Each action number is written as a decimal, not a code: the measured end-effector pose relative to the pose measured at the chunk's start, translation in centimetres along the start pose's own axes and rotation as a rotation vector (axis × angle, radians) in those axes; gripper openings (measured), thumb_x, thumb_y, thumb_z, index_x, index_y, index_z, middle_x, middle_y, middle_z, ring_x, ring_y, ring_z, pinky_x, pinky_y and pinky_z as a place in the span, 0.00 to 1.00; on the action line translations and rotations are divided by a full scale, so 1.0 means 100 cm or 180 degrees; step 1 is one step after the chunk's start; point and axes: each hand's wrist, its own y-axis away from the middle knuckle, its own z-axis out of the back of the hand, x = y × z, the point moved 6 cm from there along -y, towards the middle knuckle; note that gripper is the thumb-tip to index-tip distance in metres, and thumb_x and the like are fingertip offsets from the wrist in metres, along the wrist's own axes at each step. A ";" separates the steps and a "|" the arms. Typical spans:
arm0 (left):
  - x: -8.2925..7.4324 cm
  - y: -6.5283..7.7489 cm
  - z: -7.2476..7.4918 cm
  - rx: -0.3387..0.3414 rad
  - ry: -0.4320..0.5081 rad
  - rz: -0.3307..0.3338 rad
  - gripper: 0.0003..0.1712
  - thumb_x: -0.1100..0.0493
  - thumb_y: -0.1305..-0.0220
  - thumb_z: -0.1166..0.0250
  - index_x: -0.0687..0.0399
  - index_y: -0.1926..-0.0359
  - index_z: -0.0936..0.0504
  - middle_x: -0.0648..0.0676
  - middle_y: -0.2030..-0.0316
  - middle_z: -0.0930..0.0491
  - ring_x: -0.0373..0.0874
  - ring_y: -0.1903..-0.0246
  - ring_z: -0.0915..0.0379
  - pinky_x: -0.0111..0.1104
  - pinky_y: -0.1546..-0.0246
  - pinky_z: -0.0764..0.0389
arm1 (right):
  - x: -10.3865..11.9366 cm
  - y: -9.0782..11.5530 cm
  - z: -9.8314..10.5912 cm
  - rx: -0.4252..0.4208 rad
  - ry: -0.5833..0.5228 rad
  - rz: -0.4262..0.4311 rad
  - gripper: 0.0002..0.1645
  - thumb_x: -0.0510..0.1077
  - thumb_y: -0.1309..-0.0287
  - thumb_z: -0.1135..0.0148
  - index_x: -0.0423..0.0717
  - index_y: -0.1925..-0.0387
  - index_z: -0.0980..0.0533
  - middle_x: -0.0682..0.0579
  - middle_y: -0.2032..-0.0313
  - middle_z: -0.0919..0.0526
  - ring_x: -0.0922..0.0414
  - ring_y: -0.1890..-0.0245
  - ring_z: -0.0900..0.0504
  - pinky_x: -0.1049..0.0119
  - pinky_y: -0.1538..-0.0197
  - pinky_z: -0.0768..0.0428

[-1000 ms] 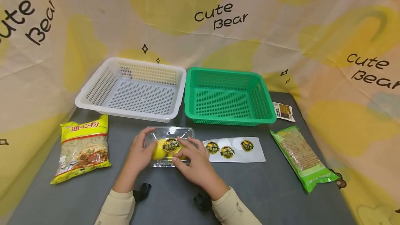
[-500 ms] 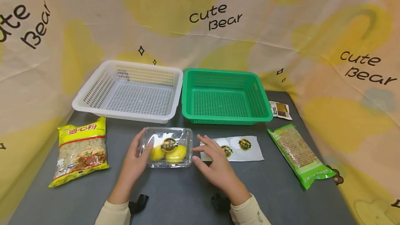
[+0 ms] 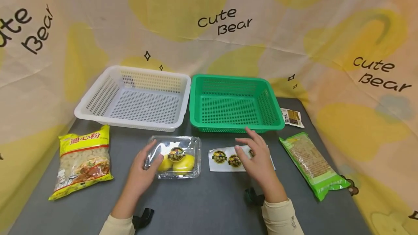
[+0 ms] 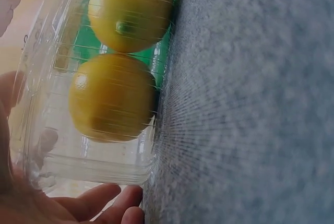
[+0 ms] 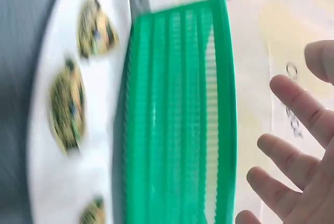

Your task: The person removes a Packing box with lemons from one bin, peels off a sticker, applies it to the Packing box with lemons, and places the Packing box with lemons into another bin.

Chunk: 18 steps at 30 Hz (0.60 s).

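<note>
Over the grey table (image 3: 202,206), swings farther right now with the right hand (image 3: 261,164), fingers spread wide above the sticker sheet (image 3: 222,167), leftmost sticker (image 3: 219,157) back in sight; keeps the left hand (image 3: 142,173), thumb and fingers apart, at the clear box's (image 3: 190,148) left end, near the white basket (image 3: 130,122).

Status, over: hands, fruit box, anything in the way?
Left hand at left end of clear box. Right hand open, holding nothing. Sticker on top, yellow fruit inside. Nothing visibly in the way.
</note>
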 end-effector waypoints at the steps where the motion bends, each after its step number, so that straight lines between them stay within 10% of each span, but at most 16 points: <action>1: 0.001 0.000 0.000 0.0002 -0.0019 0.0014 0.37 0.46 0.22 0.37 0.49 0.19 0.34 0.64 0.20 0.42 0.68 0.22 0.49 0.69 0.28 0.47 | -0.004 -0.003 0.006 -0.0037 0.0037 -0.0018 0.16 0.44 0.29 0.31 0.44 0.44 0.14 0.44 0.23 0.33 0.36 0.21 0.44 0.26 0.28 0.45; 10: 0.004 -0.002 -0.001 0.0034 -0.0093 0.0023 0.39 0.43 0.23 0.35 0.46 0.19 0.35 0.62 0.20 0.42 0.67 0.22 0.50 0.70 0.29 0.48 | -0.045 -0.049 0.059 -0.0257 0.0588 -0.0262 0.28 0.53 0.23 0.39 0.42 0.31 0.23 0.38 0.21 0.40 0.30 0.21 0.49 0.24 0.28 0.53; 18: 0.008 -0.001 -0.001 -0.0079 -0.0227 -0.0021 0.38 0.42 0.25 0.35 0.43 0.20 0.33 0.60 0.20 0.39 0.71 0.24 0.49 0.75 0.32 0.50 | -0.081 -0.099 0.065 0.0061 0.1202 -0.0640 0.49 0.69 0.21 0.52 0.44 0.16 0.48 0.35 0.17 0.57 0.29 0.19 0.60 0.24 0.26 0.57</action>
